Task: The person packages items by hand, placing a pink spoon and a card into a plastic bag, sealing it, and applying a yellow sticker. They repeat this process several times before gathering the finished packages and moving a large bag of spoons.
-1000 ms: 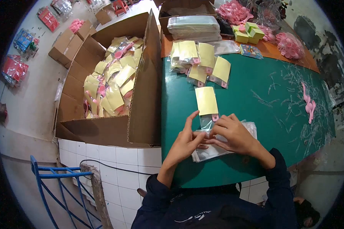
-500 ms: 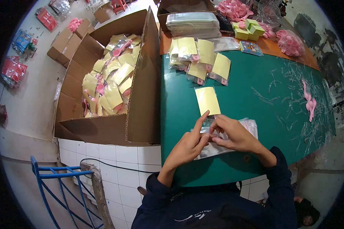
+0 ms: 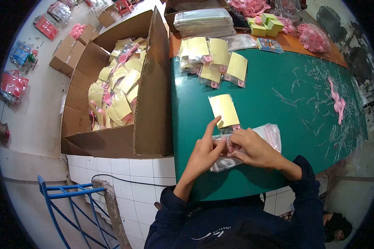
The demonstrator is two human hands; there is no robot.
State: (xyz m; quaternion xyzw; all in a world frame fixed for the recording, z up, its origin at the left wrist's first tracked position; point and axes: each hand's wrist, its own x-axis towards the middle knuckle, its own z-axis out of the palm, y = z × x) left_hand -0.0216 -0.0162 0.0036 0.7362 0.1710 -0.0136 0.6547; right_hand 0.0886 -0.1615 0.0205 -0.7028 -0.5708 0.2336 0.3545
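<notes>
Both hands have drawn in tight on the near end of the yellow packet [image 3: 224, 108] lying on the green table [image 3: 278, 87]; the left hand [image 3: 204, 152] pinches its clear flap, forefinger raised; the right hand [image 3: 253, 148] pinches alongside; the flap end is being worked

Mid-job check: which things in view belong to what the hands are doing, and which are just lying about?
In use: left hand and right hand pinching the lower end of the yellow packet; clear bags beneath them; finished packets behind; cardboard box of like packets.

Lying about: pink pieces on the green table; small yellow boxes; red packs on the floor; blue frame.
</notes>
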